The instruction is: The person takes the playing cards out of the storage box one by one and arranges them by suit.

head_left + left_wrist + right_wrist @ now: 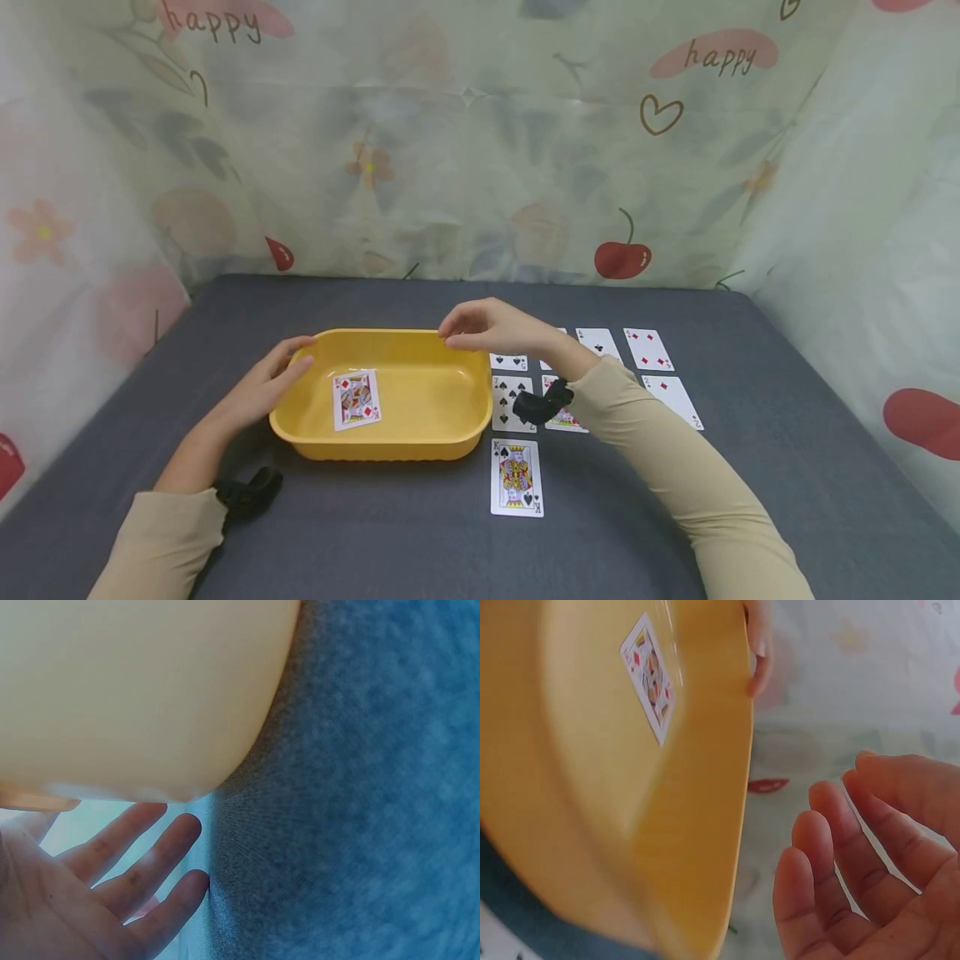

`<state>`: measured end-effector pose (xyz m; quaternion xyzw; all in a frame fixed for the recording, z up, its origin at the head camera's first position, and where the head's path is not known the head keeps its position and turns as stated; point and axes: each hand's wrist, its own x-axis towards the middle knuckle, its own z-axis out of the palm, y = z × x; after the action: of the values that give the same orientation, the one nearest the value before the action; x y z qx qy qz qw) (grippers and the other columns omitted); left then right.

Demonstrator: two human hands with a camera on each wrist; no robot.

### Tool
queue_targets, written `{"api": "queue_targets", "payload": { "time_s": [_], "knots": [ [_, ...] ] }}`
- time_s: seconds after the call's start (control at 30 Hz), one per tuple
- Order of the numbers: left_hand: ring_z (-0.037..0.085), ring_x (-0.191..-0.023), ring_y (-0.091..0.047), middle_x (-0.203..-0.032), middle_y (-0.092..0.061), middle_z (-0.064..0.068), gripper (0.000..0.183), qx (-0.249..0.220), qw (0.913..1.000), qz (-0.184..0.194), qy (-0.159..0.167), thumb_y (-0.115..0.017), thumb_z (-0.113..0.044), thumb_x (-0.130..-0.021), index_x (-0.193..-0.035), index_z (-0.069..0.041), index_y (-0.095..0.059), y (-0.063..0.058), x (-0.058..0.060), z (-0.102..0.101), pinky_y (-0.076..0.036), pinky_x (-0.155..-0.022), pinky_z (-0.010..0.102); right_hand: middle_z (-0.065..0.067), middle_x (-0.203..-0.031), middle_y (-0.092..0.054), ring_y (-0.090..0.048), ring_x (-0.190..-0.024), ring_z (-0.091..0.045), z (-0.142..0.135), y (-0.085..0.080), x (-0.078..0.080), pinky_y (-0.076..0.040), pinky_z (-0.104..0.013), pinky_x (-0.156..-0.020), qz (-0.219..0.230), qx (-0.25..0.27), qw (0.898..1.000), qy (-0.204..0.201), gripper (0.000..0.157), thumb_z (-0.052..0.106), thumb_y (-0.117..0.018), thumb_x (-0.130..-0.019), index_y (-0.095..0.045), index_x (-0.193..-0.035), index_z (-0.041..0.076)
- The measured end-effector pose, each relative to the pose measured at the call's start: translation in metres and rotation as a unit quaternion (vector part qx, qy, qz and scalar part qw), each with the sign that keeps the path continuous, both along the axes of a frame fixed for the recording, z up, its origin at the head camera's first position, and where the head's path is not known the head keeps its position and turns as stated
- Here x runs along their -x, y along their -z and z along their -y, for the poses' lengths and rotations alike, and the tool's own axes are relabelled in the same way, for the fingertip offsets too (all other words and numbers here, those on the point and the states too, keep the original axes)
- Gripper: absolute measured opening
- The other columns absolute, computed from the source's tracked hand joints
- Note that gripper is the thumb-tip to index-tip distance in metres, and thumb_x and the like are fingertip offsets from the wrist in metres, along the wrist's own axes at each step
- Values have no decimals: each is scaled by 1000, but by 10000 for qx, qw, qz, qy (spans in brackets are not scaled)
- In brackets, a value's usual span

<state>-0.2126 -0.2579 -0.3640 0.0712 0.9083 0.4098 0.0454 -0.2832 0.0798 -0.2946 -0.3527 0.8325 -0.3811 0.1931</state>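
A yellow plastic basin (397, 447) stands on the dark table, with one diamond face card (356, 400) lying face up inside. My left hand (262, 379) touches the basin's left rim in the head view. The left wrist view shows its fingers (150, 870) spread and fairly straight beside the basin's wall. My right hand (495, 327) hovers over the far right corner of the basin, fingers loosely bent. In the right wrist view no object shows between its fingers (847, 847), and they are apart from the rim.
Right of the basin several playing cards lie face up in rows, among them a king of spades (517, 477), a seven of spades (506, 408), a four of diamonds (649, 349) and a two of diamonds (675, 402). My right arm covers some. Printed curtains (465, 167) surround the table.
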Motion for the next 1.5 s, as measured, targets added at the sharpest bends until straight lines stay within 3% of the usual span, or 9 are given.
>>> {"api": "queue_targets", "payload": {
  "time_s": [0.33, 0.77, 1.2, 1.4, 1.5],
  "knots": [
    [38, -120, -45, -142, -34, 27, 56, -1, 10000, -72, 4, -36, -39, -100, -144, -7, -26, 0, -2, 1, -42, -93, 46, -8, -109, -65, -60, -100, -14, 56, 7, 5, -47, -21, -88, -263, -145, 9983, -507, 27, 17, -61, -90, -62, -113, 2],
    [39, -119, -45, -141, -35, 28, 56, 46, 9999, -88, -27, -36, -39, -100, -144, -6, -26, 0, -1, 1, -42, -93, 47, -11, -111, -65, -59, -101, -16, 103, 29, 8, -46, -17, -83, 132, -499, 9966, -646, 30, 13, -64, -87, -61, -115, 2],
    [36, -118, -47, -142, -36, 26, 58, 42, 10000, -40, -11, -36, -42, -100, -144, -8, -25, -1, -1, 0, -43, -92, 43, -9, -126, -60, -54, -120, -19, 129, 44, 10, -40, -18, -94, -137, -1111, 9895, -913, 42, 13, -68, -84, -57, -123, 3],
    [35, -117, -47, -142, -36, 26, 56, 26, 10000, -54, -3, -36, -41, -100, -144, -8, -26, 0, 0, 0, -44, -90, 39, -8, -133, -55, -51, -119, -18, 134, 48, 9, -45, -18, -84, 115, -1313, 9873, -884, 50, 13, -69, -82, -53, -128, 5],
    [35, -117, -47, -142, -35, 26, 57, 44, 10000, -32, -33, -36, -42, -100, -145, -9, -26, 0, 0, 0, -44, -91, 42, -6, -134, -54, -51, -120, -15, 136, 50, 8, -45, -18, -88, 43, -1534, 9849, -800, 55, 14, -72, -80, -51, -130, 8]
  ]
}}
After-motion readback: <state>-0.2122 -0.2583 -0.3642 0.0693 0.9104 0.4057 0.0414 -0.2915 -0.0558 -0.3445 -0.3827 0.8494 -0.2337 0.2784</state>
